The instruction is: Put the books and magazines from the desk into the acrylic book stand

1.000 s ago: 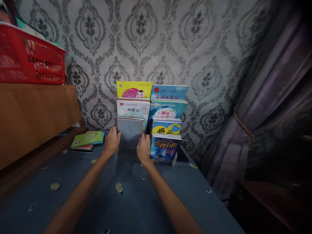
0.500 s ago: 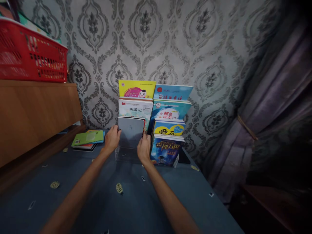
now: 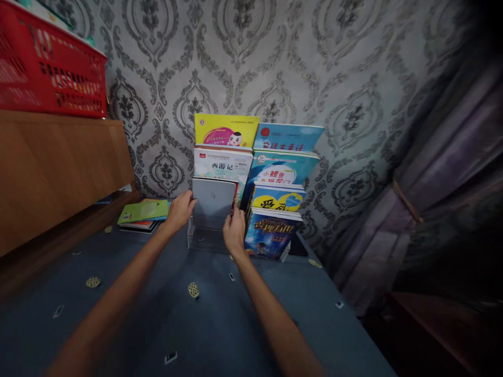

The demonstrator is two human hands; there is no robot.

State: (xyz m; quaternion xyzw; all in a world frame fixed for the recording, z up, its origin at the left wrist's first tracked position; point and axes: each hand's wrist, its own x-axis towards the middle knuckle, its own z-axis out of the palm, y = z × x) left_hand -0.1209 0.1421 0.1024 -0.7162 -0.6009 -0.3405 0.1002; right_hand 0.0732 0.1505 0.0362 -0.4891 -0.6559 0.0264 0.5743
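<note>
A plain grey book (image 3: 213, 203) stands upright at the front left of a clear stand (image 3: 202, 239). My left hand (image 3: 181, 210) grips its left edge with bent fingers, and my right hand (image 3: 234, 230) holds its right edge. Behind it rise a white book (image 3: 222, 165) and a yellow book (image 3: 223, 128). To the right, a dark blue book (image 3: 271, 235) stands in front of a yellow-and-blue one (image 3: 279, 199), a teal one (image 3: 286, 166) and a light blue one (image 3: 291, 136).
A small pile of books topped by a green one (image 3: 143, 210) lies left of the stand on the blue-covered table (image 3: 157, 309). A red basket (image 3: 51, 63) sits on a wooden cabinet (image 3: 63, 173) at the left. A curtain (image 3: 377, 225) hangs at the right.
The camera view has shifted and come slightly nearer to the books. Both hands remain at the grey book's edges, with little visible movement of the book.
</note>
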